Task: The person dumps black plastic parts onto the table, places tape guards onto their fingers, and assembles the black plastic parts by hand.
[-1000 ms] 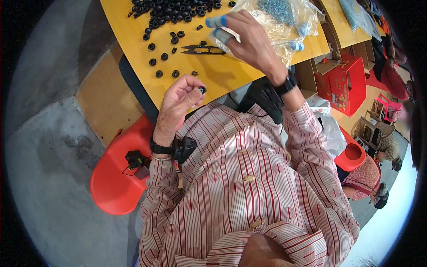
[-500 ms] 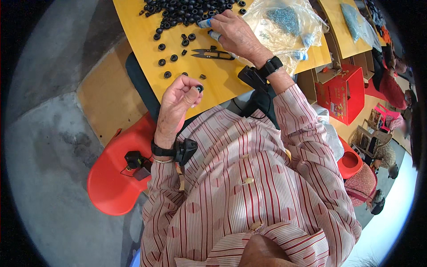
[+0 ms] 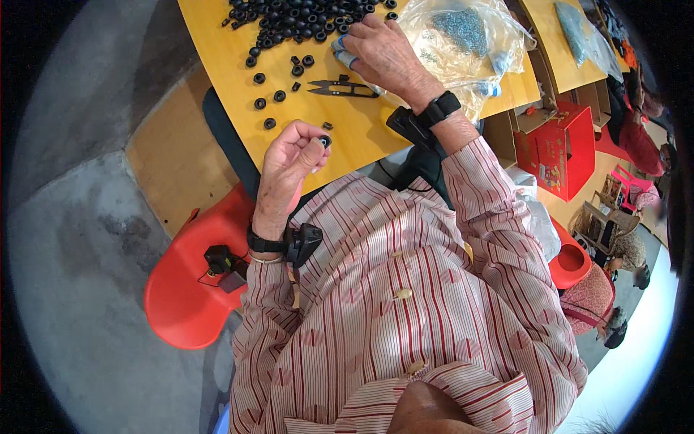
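My left hand (image 3: 285,165) is closed near the table's front edge, pinching a small black round cap (image 3: 324,141) between thumb and fingers. A pale centre shows in the cap. Over the table, my right hand (image 3: 390,61) is beside the right edge of a pile of black round caps (image 3: 296,20). Its fingers, wrapped in blue and white at the tips, are bent close together. Whatever lies between them is hidden. Below that hand lie black thread snips (image 3: 340,88), blades toward the left. Several loose caps (image 3: 280,95) are scattered left of the snips.
Right of my right hand, a clear plastic bag (image 3: 463,43) holds small bluish pieces on the yellow table (image 3: 354,134). A red box (image 3: 564,152) stands beyond the table's right side. A red stool (image 3: 191,289) is at my left. Other people sit at far right.
The bent fingers of my right hand have drawn closer together beside the pile. My left hand still holds the cap, almost in the same place. The whole view has shifted slightly.
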Motion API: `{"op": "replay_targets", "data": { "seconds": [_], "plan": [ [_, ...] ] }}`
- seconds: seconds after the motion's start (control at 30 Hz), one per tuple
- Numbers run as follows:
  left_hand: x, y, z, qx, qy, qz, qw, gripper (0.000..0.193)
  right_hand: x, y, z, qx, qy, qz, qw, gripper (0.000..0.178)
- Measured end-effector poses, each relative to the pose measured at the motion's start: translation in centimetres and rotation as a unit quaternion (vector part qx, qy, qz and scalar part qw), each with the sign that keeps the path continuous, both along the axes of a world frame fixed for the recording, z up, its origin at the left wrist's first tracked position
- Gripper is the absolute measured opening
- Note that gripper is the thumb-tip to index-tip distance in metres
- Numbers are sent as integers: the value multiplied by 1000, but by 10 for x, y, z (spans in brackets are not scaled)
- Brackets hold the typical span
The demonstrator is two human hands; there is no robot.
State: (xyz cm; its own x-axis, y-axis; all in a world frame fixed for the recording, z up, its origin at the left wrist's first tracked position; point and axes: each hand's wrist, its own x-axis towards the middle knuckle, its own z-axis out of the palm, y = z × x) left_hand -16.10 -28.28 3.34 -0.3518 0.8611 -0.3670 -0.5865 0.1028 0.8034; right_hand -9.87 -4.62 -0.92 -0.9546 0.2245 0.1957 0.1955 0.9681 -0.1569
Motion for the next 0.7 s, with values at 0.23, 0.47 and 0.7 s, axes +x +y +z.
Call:
{"op": "replay_targets", "data": {
  "seconds": [0.23,0.47,0.7],
  "plan": [
    [1,16,7,22,46,68,996,20,16,0,14,11,104,29,994,19],
    [-2,44,5,53,93,142,984,15,29,-11,52,-72,155,72,983,20],
    [5,58,5,34,166,194,966,15,41,-37,69,-68,184,104,975,27]
  ]
}}
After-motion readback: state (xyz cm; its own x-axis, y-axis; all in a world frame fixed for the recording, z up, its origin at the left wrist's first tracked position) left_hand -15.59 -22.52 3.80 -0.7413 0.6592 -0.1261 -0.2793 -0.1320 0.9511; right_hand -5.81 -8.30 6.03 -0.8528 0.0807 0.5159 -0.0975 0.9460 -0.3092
